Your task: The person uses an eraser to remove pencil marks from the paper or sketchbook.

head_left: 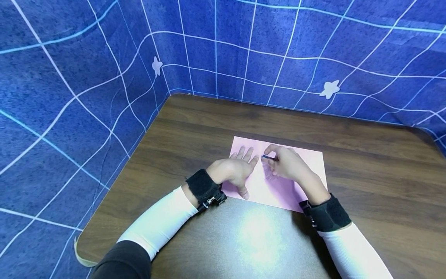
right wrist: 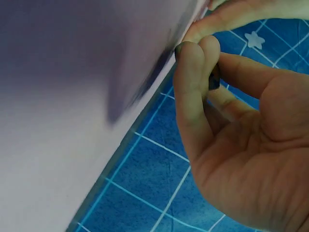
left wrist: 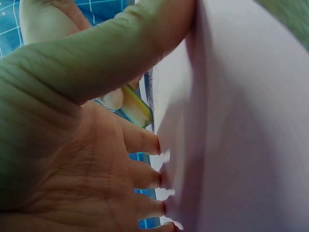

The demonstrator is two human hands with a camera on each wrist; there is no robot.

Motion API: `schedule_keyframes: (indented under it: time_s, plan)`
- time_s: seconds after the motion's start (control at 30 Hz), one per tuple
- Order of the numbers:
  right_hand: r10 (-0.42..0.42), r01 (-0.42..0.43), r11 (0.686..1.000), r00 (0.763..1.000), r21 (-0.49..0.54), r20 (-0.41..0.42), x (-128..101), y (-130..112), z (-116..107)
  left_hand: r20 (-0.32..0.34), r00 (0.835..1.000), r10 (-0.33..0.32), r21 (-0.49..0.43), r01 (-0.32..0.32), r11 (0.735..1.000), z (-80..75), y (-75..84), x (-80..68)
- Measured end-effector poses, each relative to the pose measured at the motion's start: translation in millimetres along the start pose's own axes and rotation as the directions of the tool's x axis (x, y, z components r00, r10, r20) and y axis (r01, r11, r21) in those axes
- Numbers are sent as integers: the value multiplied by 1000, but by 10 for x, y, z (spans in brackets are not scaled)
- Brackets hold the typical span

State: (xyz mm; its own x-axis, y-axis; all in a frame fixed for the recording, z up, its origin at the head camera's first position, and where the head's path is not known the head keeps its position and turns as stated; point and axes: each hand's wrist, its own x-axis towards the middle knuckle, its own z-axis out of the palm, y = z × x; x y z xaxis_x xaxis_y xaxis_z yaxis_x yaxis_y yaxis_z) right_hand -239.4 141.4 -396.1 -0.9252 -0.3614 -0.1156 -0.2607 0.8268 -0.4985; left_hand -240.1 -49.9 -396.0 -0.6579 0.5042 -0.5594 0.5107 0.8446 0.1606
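Note:
A pink sheet of paper point(head_left: 315, 164) lies on the wooden table. My left hand point(head_left: 240, 170) rests on its left part, fingers spread, thumb out near the front edge. In the left wrist view the fingertips point(left wrist: 153, 143) touch the sheet. Right beside it, my right hand point(head_left: 287, 164) pinches a short dark crayon-like stick point(head_left: 269, 157) between thumb and fingers, its blue end close over the paper. The stick's dark rear end point(right wrist: 214, 79) shows between the fingers in the right wrist view. Dark smudgy strokes point(right wrist: 157, 72) mark the paper below that hand.
The brown wood-grain table point(head_left: 376, 166) extends around the sheet, with a bright glare in front. A blue curtain point(head_left: 230, 46) with white wavy lines and star shapes hangs along the back and left. Both wrists wear black straps point(head_left: 329, 213).

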Motion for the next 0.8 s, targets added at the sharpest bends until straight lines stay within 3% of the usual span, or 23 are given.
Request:
schedule_keyframes:
  time_s: [0.17, 0.57, 0.8]
  plan:
    - [-40, 40, 999, 999, -11, -5, 2, -4, 24, -7, 1000, 6, 0, -6, 1000, 7, 6, -6]
    - [-112, 108, 992, 992, 70, 60, 22, 7, 6, 3, 1000, 5, 15, -5, 1000, -4, 15, -4]
    - [-163, 132, 975, 972, 180, 170, -13, 19, -45, -6, 1000, 3, 29, -3, 1000, 2, 16, 3]
